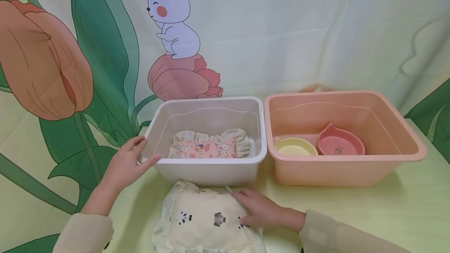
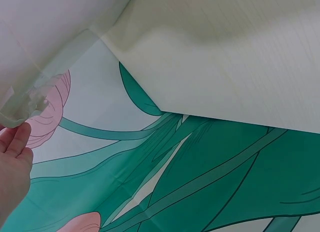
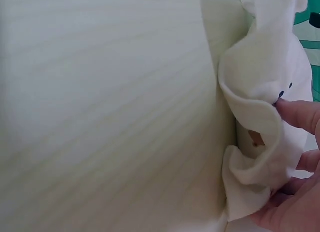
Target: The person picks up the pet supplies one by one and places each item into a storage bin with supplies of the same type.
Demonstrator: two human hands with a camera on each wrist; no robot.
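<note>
A small cream pillow with a ruffled edge and printed animal faces lies in front of the white bin. My right hand grips the pillow's right side. In the right wrist view, the thumb presses one face of it near the ruffle, and the other fingers go around the edge. At the bin's front left corner my left hand holds the rim between thumb and fingers. Inside that bin sits a pink printed pillow with a cream ruffle, its lower part hidden by the front wall.
Right beside the white bin stands a peach bin holding a yellow dish and a pink dish. Both bins rest on a pale green tabletop. Behind them hangs a curtain with tulips and a rabbit.
</note>
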